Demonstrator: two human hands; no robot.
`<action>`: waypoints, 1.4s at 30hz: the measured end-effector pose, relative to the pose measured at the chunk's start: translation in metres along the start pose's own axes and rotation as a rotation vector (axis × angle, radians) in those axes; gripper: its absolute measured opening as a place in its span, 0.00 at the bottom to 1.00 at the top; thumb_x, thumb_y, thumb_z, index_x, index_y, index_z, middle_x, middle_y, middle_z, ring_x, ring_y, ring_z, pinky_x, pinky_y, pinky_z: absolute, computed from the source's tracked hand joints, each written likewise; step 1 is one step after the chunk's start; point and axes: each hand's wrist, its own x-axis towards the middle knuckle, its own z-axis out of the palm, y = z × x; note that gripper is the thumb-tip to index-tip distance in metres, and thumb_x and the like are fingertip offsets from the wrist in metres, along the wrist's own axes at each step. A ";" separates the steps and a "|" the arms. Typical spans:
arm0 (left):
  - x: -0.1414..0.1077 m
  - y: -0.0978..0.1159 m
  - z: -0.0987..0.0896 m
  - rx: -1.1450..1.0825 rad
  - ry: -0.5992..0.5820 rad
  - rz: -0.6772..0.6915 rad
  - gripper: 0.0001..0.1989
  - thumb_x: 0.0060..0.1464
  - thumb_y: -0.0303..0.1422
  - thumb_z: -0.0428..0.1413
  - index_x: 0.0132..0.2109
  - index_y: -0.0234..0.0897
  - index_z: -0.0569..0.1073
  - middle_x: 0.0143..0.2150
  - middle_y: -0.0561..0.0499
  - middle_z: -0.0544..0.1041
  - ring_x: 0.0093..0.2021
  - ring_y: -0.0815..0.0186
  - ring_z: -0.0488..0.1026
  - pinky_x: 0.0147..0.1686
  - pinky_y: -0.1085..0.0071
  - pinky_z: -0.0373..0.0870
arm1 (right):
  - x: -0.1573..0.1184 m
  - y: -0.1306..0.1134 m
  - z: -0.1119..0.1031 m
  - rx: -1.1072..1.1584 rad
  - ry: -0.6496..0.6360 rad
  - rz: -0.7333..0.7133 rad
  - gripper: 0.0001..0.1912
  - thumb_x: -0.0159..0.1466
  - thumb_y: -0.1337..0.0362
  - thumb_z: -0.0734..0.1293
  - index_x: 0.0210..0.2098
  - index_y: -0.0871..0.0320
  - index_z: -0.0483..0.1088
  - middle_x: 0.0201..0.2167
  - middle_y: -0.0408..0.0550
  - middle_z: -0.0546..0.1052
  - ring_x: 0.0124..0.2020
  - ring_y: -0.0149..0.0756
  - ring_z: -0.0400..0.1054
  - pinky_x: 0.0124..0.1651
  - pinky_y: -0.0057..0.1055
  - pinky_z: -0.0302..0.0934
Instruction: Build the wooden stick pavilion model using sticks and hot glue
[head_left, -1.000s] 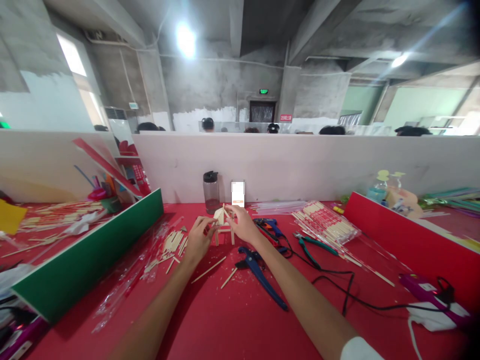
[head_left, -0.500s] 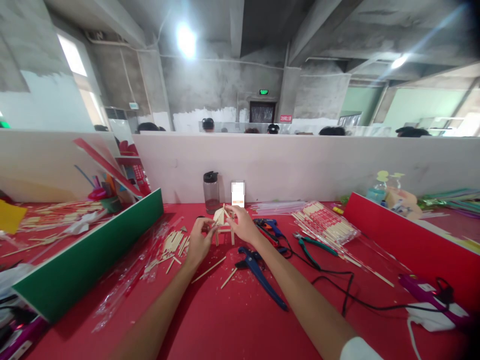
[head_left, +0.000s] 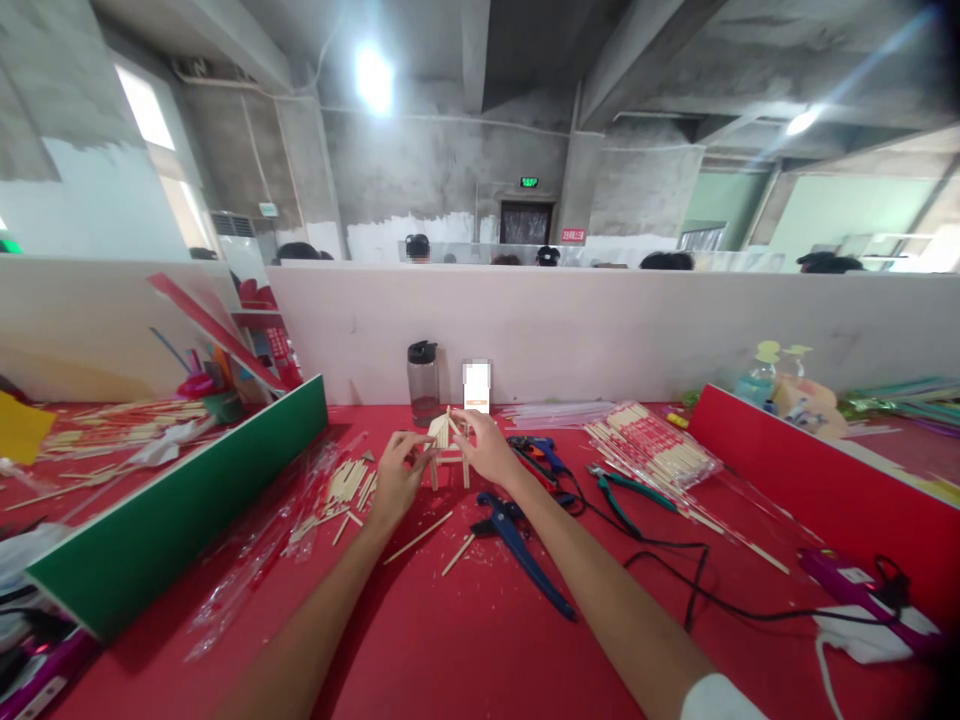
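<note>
A small house-like model of wooden sticks (head_left: pixel 450 459) stands on legs on the red table, with a peaked top. My left hand (head_left: pixel 401 470) is at its left side, thumb and fingers pinched at the model's edge. From the right, my right hand (head_left: pixel 484 445) closes its fingers on the upper right part of the model. Exactly which stick each hand grips is too small to make out. Cut sticks (head_left: pixel 347 485) lie in a pile left of my left hand. Below the model rests a blue-handled cutter (head_left: pixel 525 555) beside two loose sticks.
Behind the model stand a dark-lidded bottle (head_left: pixel 424 385) and a phone (head_left: pixel 477 390). Green-handled pliers (head_left: pixel 637 490), a blue glue gun (head_left: pixel 551 455) with black cable and bagged sticks (head_left: pixel 652 445) lie right. A green divider (head_left: pixel 187 510) and red divider (head_left: pixel 825 500) flank the table.
Both hands stay at the stick model. The left hand's fingers have shifted very slightly; nothing else has visibly moved.
</note>
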 end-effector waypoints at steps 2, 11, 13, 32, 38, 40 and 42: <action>0.000 -0.001 0.000 0.026 0.004 0.017 0.14 0.61 0.44 0.54 0.44 0.41 0.76 0.42 0.48 0.72 0.38 0.64 0.72 0.41 0.68 0.71 | 0.000 -0.001 0.000 -0.003 0.003 0.001 0.22 0.63 0.70 0.64 0.56 0.55 0.69 0.53 0.52 0.75 0.55 0.41 0.67 0.60 0.41 0.59; -0.002 0.001 -0.002 0.114 0.017 0.050 0.12 0.63 0.42 0.53 0.47 0.40 0.75 0.41 0.49 0.75 0.36 0.65 0.73 0.43 0.68 0.71 | 0.000 -0.002 -0.001 -0.005 -0.003 0.000 0.21 0.63 0.70 0.65 0.56 0.56 0.69 0.53 0.52 0.75 0.56 0.41 0.67 0.61 0.41 0.59; -0.003 0.001 -0.002 0.130 0.026 0.083 0.13 0.64 0.41 0.53 0.49 0.41 0.76 0.42 0.48 0.76 0.38 0.64 0.74 0.44 0.68 0.71 | 0.000 -0.003 -0.001 -0.001 -0.001 0.003 0.20 0.63 0.69 0.65 0.56 0.56 0.69 0.53 0.52 0.75 0.56 0.42 0.67 0.60 0.41 0.59; -0.002 -0.009 0.003 0.090 0.135 0.195 0.09 0.61 0.38 0.58 0.44 0.39 0.78 0.39 0.50 0.77 0.33 0.68 0.74 0.38 0.71 0.72 | 0.000 0.002 0.001 0.001 0.003 -0.012 0.22 0.63 0.70 0.64 0.56 0.56 0.69 0.53 0.53 0.75 0.56 0.42 0.67 0.60 0.41 0.59; -0.003 -0.013 0.005 0.121 0.144 0.241 0.10 0.62 0.38 0.56 0.45 0.40 0.79 0.40 0.49 0.77 0.36 0.67 0.75 0.41 0.71 0.73 | 0.000 0.000 0.001 -0.008 0.008 -0.008 0.21 0.64 0.69 0.65 0.57 0.56 0.69 0.53 0.53 0.75 0.55 0.41 0.67 0.60 0.41 0.58; -0.003 -0.013 0.004 0.122 0.143 0.275 0.10 0.62 0.37 0.56 0.46 0.41 0.79 0.40 0.49 0.77 0.37 0.67 0.76 0.40 0.71 0.73 | 0.000 0.000 0.001 -0.006 0.005 -0.007 0.21 0.64 0.69 0.64 0.57 0.55 0.69 0.53 0.52 0.75 0.55 0.41 0.67 0.60 0.41 0.59; -0.003 -0.014 0.002 0.141 0.131 0.320 0.10 0.63 0.36 0.55 0.48 0.41 0.79 0.41 0.48 0.77 0.39 0.67 0.76 0.41 0.71 0.73 | 0.000 0.000 0.001 0.000 0.003 -0.006 0.22 0.64 0.69 0.64 0.57 0.55 0.69 0.53 0.52 0.75 0.55 0.41 0.67 0.60 0.41 0.59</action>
